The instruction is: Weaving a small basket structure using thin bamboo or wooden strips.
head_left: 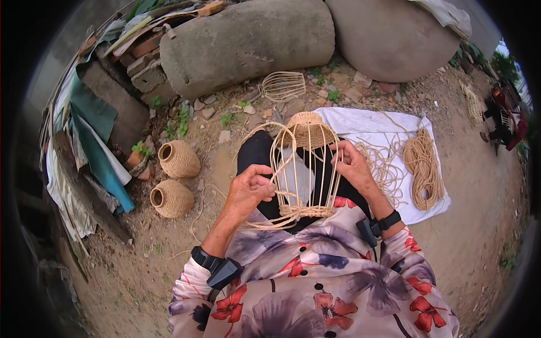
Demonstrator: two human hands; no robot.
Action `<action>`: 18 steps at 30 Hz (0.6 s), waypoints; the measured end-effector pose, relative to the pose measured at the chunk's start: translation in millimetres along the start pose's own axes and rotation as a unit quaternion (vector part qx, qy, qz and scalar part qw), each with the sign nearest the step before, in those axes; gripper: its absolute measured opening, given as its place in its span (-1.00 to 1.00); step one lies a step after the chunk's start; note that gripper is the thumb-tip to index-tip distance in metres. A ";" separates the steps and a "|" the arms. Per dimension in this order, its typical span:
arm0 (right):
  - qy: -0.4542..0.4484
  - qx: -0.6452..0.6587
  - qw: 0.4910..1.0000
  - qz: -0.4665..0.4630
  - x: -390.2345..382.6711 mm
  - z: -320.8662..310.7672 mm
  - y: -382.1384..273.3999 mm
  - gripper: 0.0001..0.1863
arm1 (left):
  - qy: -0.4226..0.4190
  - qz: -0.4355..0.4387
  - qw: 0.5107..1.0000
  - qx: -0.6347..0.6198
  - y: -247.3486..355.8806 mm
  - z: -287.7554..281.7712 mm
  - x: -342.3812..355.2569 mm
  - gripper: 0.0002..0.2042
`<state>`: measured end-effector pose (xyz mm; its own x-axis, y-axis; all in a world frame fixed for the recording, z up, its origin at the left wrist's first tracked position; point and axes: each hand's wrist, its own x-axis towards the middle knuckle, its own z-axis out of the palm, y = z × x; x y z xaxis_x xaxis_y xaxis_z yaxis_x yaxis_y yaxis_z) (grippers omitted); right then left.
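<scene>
A half-woven basket (310, 135) lies across my lap, its far end closely wound with straw-coloured cord and its bare ribs running toward me. At the near end a braided band joins the ribs. My left hand (253, 188) is closed at the basket's left side, its fingers pinching a strand of cord (284, 193). Loops of this cord hang about the left ribs and trail below the hand. On the other side, my right hand (354, 166) grips the right ribs between thumb and fingers. The left fingertips are partly hidden.
Two finished cord pots (179, 159) lie on the dirt at left. A white sheet (437, 194) at right carries a coiled bundle of cord (424, 169) and loose strands (383, 169). Beyond my knees are a bare rib frame (283, 86) and a concrete cylinder (248, 45). A person (510, 115) sits far right.
</scene>
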<state>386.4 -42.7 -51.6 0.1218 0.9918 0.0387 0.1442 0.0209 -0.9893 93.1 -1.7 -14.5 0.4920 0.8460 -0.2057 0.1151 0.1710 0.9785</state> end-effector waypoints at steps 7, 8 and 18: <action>0.004 -0.030 0.999 -0.012 -4.2 -0.6 5.7 -0.53 | -0.004 -0.028 0.999 -0.029 -17.2 7.1 8.7 -0.89; 0.044 -0.086 0.994 -0.041 -6.5 2.6 3.4 -0.54 | 0.008 -0.006 1.000 0.017 -21.4 9.1 12.1 -0.92; 0.089 -0.310 0.933 -0.161 -23.4 33.2 -43.0 -0.27 | 0.112 0.273 0.868 0.399 0.8 46.7 16.0 -0.83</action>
<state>344.7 -62.6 -14.6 0.1275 0.9092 0.3963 0.7354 0.1814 -0.6529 141.4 -11.6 -17.6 0.4910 0.7836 0.3805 0.5228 -0.6145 0.5908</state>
